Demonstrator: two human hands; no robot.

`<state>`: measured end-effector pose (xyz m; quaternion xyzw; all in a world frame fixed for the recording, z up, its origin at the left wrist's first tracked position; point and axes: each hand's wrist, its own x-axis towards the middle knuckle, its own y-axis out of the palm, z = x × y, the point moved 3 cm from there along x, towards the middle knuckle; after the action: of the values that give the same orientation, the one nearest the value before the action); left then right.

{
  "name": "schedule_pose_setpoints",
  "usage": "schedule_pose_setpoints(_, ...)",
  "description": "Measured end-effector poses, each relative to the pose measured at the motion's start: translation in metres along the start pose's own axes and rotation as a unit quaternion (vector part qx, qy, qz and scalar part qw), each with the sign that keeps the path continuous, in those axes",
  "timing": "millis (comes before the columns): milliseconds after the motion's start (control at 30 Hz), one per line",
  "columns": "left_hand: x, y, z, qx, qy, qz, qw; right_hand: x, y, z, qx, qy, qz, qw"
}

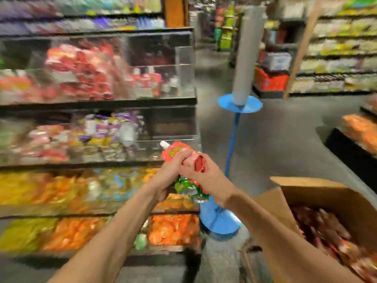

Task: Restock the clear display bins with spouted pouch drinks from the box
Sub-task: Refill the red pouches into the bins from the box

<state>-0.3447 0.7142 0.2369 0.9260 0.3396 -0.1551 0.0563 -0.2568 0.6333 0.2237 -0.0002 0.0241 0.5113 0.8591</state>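
Note:
Both my hands meet in the middle of the head view around a bunch of spouted pouch drinks (pixel 179 152), red and green with a white cap pointing up-left. My left hand (pixel 166 176) grips the bunch from the left and my right hand (pixel 201 178) grips it from the right. The open cardboard box (pixel 318 193) at the lower right holds several more red pouches (pixel 330 231). The clear display bin (pixel 184 58) on the top shelf, upper left, holds red pouches (pixel 81 68). The view is motion-blurred.
Lower clear bins hold purple, yellow and orange packs (pixel 173 229). A blue stand with a grey post (pixel 240 103) rises just right of the shelf end. Grey aisle floor runs behind it, with more shelving at the far right and a black display (pixel 346 148) at the right edge.

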Motion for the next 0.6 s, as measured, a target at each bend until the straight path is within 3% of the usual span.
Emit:
schedule_pose_setpoints(367,-0.094,-0.27,-0.046,-0.11,0.034,-0.05,0.992,0.058,0.272,0.031,0.041,-0.038,0.046,0.997)
schedule_pose_setpoints(600,-0.105,-0.361,-0.064,-0.204,0.01,0.032,0.978,0.09,0.337,0.052,0.065,0.006,0.085,0.994)
